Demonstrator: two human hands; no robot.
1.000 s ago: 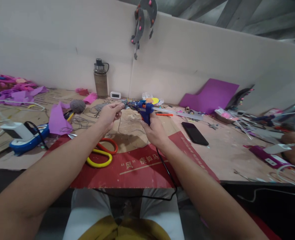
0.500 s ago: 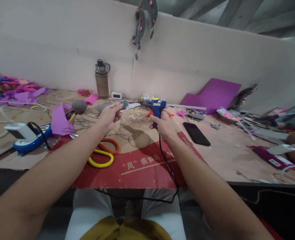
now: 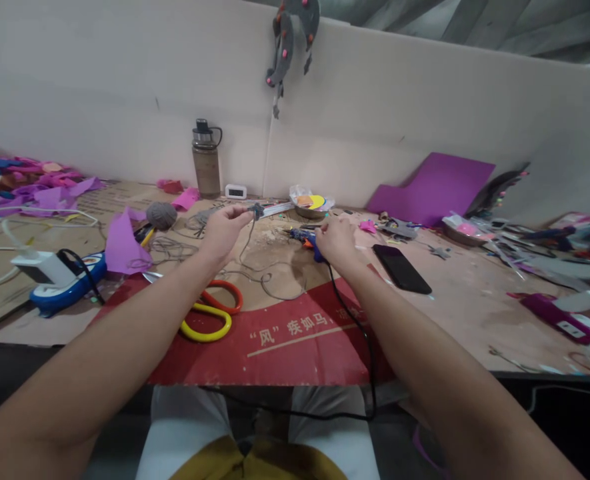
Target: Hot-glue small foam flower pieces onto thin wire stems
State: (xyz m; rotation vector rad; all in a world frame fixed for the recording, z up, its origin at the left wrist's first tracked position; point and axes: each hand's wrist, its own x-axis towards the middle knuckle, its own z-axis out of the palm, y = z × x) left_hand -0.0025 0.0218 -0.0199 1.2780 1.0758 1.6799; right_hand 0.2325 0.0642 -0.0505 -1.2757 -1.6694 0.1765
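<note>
My left hand [image 3: 227, 230] pinches a small grey piece [image 3: 257, 211] between thumb and fingertips, held above the table. Grey yarn [image 3: 243, 257] trails down from it and loops over the cardboard [image 3: 299, 350]. The piece's exact shape is too small to make out. To the right, my right hand [image 3: 339, 239] is closed over the rear of a blue glue gun [image 3: 305, 236] low at the tabletop, its nozzle pointing left. My fingers hide much of the gun's body. Its black cord [image 3: 347, 300] runs down past the table's front edge. Scissors [image 3: 209, 323] with red and yellow handles lie below my left wrist.
A black phone [image 3: 402, 269] lies right of my right hand. Behind stand a water bottle [image 3: 206, 160] and a bowl [image 3: 311, 212] with small packets. A grey yarn ball [image 3: 161, 215], purple sheet pieces [image 3: 125, 241] and a blue power strip [image 3: 69, 283] are left.
My right hand has lowered the glue gun from mid-air to the tabletop, turning it. The bowl behind it now shows. My left hand keeps the grey piece, shifted slightly right.
</note>
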